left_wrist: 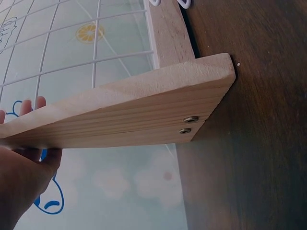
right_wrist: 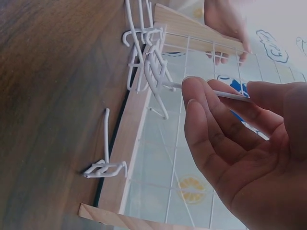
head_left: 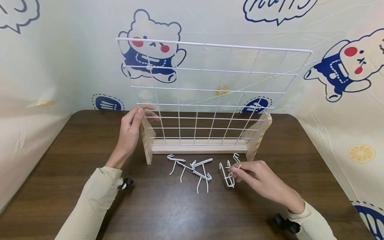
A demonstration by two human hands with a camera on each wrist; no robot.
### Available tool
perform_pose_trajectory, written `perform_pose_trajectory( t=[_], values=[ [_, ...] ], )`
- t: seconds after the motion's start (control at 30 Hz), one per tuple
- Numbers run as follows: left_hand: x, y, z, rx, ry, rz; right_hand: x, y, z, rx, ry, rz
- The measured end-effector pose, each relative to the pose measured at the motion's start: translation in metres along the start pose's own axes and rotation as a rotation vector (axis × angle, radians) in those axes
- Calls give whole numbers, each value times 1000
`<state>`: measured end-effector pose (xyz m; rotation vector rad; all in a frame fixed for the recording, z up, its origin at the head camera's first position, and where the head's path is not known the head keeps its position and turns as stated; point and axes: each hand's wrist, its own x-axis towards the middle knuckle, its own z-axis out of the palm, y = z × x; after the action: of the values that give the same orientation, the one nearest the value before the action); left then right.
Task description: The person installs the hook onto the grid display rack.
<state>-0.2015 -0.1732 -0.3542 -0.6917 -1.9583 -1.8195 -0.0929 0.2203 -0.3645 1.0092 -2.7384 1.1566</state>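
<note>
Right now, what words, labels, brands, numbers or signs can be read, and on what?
No text reads in full.
Upper-right speech bubble on the backdrop, head view: cut off, unreadable.
Upper-left speech bubble: likewise.
Blue mark, right wrist view: too blurred.
Grid, hooks, stand: no lettering visible.

Hooks (head_left: 200, 175) and rack (head_left: 214, 45) white; stand (head_left: 199, 149) pale wood; table (head_left: 168, 213) dark brown; sleeves (head_left: 99, 193) cream; pale cloth (head_left: 210, 16) patterned with 2 navy-clad, red-cheeked bears (head_left: 340, 68) and yellow fruit slices (head_left: 361, 153).

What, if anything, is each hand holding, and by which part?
The right hand pinches a white wire hook by its straight prong. The left hand grips the left wooden side panel by its upper end.
</note>
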Motion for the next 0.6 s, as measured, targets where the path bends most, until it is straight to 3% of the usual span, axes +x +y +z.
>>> perform_pose_trajectory(
  t=[0.4,0.6],
  values=[
    [0,-5,2,-12,31,11,-3,-4,-15,-46,40,28],
    [-1,-6,2,11,45,13,-2,-8,-25,-74,90,-16]
  ],
)
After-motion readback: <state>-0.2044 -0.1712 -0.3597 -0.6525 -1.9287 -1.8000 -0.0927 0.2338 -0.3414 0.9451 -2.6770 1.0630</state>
